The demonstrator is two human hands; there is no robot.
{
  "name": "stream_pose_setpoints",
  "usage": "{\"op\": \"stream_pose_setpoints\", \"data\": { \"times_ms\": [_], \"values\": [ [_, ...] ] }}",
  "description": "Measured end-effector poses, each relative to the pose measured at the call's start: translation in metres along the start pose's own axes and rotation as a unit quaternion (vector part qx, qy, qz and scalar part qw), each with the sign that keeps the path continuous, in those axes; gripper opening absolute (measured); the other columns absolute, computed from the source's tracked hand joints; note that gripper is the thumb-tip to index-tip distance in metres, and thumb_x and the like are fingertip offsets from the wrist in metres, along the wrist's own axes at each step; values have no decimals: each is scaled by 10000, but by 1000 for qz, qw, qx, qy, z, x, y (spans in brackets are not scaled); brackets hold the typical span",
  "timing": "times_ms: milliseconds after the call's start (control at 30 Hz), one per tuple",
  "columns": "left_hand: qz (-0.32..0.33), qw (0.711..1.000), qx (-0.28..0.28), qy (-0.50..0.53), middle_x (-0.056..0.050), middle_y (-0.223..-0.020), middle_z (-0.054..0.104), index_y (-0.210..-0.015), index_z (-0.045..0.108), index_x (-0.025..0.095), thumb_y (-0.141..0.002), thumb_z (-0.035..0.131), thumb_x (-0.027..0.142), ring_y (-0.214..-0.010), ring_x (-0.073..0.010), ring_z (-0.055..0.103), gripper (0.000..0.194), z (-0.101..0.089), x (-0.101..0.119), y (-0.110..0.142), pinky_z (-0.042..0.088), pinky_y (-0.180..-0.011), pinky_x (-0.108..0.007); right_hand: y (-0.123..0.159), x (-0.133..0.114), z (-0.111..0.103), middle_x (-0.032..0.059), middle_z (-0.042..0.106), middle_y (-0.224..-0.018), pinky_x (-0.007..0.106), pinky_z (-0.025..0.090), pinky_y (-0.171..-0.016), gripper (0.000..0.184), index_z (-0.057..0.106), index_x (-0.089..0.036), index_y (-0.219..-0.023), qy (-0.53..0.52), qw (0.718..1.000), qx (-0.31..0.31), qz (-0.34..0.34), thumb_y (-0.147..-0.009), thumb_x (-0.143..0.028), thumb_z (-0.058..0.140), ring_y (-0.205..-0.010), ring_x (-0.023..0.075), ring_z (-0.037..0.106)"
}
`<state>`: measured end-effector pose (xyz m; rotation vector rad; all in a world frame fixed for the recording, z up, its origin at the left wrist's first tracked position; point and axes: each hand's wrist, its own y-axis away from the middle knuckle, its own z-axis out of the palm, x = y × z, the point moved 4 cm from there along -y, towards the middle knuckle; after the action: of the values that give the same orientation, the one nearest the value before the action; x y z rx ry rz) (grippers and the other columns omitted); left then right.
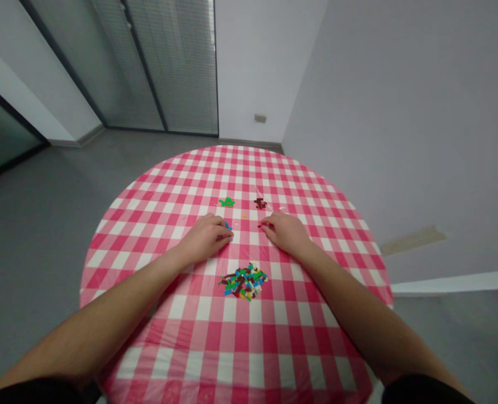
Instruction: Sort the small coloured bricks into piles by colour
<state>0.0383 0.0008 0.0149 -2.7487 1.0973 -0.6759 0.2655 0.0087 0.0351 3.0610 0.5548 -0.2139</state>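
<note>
Pink-and-white gingham cloth covers the round counter (341, 196), and the small plastic bricks on it lie partly gathered by colour, though most look unsorted. Two groups seem done: a green cluster (227, 202) and a dark red cluster (260, 203), side by side near the middle of the counter, well in from its far edge. The mixed heap (243, 282) of green, blue, dark red, yellow and other bricks holds by far the largest share. It lies between the forearms, closer to the near edge than the clusters are.

Both hands rest beyond the heap, close together near the centre of the counter. The left hand (206, 238) is curled over, its fingertips down on the cloth just beside a small blue brick (228, 225); more blue may lie beneath them, but the fingers block the view. The right hand (284, 233) is also bent downward, with its fingers drawn in toward a dark brick (260, 225) at their tips. Neither hand is spread wide, but from this height I cannot tell whether either is gripping a brick. A yellow speck (244, 216) lies alone between the hands and the clusters — too small to identify. Individual bricks in the heap and clusters are hard to make out, and those underneath are hidden.
</note>
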Motion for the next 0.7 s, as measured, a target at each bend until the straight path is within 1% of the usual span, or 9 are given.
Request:
{"op": "stream_pose_setpoints", "data": {
  "times_ms": [67,200,267,367,467,567,700],
  "values": [
    [-8,1000,1,2,-77,-896,675,-944,794,212,-949,617,308,-850,-201,565,202,-1,0,-1,420,-809,-365,1,1,0,88,724,-1064,287,450,-739,240,772,-198,-1077,-9,1000,7,-5,-994,-283,564,-940,214,658],
    [-16,1000,3,6,-75,-886,678,-902,783,200,-929,638,301,-855,-203,572,178,-2,1,-2,425,-815,-372,1,-1,1,78,736,-1052,287,460,-789,221,776,-196,-1074,-39,998,12,-43,-948,-219,596,-957,204,657],
    [-21,1000,-1,9,-76,-883,679,-887,780,196,-921,646,289,-857,-205,575,167,-2,2,-2,424,-817,-374,1,-2,1,78,737,-1038,289,459,-796,225,779,-195,-1068,-39,998,15,-52,-945,-204,590,-955,204,657],
    [-27,1000,3,11,-74,-869,675,-871,783,195,-911,652,271,-850,-204,575,157,-3,2,-2,423,-822,-380,0,-1,1,83,731,-1046,289,456,-788,246,776,-197,-1083,-26,999,21,-36,-998,-250,551,-953,206,654],
    [-30,999,11,10,-74,-863,674,-864,786,198,-910,648,275,-843,-202,574,164,-3,0,-1,421,-822,-386,-1,0,3,85,729,-1053,285,452,-773,275,777,-197,-1061,-11,1000,8,-20,-1035,-300,524,-968,207,651],
    [-33,999,13,4,-74,-862,675,-859,787,205,-928,619,302,-833,-197,573,206,-4,-1,-1,420,-818,-386,-2,-2,6,81,731,-1033,282,444,-743,261,779,-192,-1028,-5,1000,0,-22,-1025,-303,543,-971,209,651],
    [-46,999,10,-10,-76,-856,677,-824,783,205,-940,600,325,-819,-193,572,248,-8,-3,-1,421,-811,-386,-2,-1,7,69,735,-972,282,434,-711,201,778,-182,-975,-33,999,17,-9,-965,-276,600,-896,198,656]
  ]
}}
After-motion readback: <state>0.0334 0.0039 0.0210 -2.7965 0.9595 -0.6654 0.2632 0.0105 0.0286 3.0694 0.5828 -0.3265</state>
